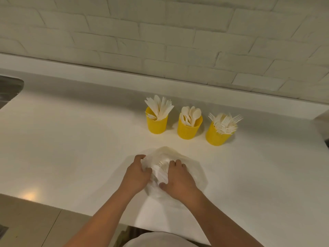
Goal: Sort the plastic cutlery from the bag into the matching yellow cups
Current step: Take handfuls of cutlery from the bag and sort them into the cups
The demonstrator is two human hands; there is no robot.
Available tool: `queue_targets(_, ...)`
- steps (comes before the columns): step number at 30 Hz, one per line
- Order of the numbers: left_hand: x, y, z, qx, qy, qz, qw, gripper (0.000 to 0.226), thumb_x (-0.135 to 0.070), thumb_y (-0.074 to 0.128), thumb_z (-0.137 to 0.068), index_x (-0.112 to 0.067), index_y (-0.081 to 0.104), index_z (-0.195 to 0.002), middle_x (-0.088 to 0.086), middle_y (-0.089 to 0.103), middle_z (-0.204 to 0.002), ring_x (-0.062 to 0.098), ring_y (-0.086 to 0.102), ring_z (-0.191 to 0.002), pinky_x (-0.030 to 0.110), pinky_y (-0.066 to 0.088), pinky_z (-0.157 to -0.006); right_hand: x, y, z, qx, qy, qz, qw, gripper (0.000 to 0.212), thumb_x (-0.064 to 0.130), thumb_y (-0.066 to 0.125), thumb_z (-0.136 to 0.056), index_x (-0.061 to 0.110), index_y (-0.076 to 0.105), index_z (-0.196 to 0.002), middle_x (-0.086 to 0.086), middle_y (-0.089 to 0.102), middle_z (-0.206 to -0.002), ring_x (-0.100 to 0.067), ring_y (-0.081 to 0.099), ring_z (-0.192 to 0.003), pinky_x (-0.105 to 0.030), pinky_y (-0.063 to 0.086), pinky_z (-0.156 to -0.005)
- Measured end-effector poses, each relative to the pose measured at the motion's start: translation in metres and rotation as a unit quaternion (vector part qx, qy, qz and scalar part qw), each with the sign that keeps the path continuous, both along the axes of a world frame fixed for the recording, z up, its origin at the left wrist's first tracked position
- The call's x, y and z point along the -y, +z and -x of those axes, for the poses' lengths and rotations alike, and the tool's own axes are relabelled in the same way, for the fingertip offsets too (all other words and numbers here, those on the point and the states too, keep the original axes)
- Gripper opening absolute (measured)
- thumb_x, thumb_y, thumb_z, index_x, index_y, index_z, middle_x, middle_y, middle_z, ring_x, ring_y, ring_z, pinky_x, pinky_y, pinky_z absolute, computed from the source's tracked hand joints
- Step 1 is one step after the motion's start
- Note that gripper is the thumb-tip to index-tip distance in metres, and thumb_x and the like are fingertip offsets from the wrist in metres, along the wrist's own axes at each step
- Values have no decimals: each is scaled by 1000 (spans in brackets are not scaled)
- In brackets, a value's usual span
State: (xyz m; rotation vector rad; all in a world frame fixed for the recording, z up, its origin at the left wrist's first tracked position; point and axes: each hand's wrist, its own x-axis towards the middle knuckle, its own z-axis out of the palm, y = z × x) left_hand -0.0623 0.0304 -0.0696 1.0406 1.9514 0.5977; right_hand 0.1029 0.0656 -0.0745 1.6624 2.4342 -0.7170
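A clear plastic bag [194, 168] lies on the white counter [71, 148], with white forks [161, 165] showing through its middle. My left hand [137, 173] grips the bag's left side. My right hand [179, 180] presses on the bag's right side, fingers curled over the cutlery inside. Behind the bag stand three yellow cups in a row. The left cup [156, 124] holds white knives, the middle cup [189, 130] holds spoons, and the right cup [218, 135] holds forks.
A white brick wall [160, 41] runs along the back of the counter. The corner of a metal sink [8, 88] shows at the far left. The counter's front edge [53, 205] runs close to my body, with floor tiles below.
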Motion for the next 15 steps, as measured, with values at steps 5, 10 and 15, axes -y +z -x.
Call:
queue_targets(5, 1, -2, 0, 34, 22, -1, 999, 50, -15, 55, -92, -25, 46, -140, 7, 70, -115, 24, 71, -94, 40, 59, -83, -2, -3, 1, -50, -62, 44, 996, 39, 34, 70, -87, 9, 51, -112, -9, 55, -119, -28, 57, -111, -32, 46, -84)
queue_targets(10, -1, 3, -1, 6, 23, -32, 999, 46, -15, 55, -95, -23, 48, -140, 6, 66, -125, 28, 68, -103, 42, 59, -89, -2, -4, -4, -72, -72, 42, 994, 27, 31, 64, -90, 11, 53, -104, -7, 56, -111, -25, 58, -105, -28, 45, -81)
queue_targets(15, -2, 7, 0, -12, 7, -63, 998, 44, -14, 56, -93, -21, 51, -136, 10, 64, -123, 27, 68, -96, 44, 59, -84, 2, -6, -9, -52, -35, -8, 998, 27, 26, 58, -98, 6, 56, -117, -9, 50, -119, -24, 58, -106, -23, 41, -85)
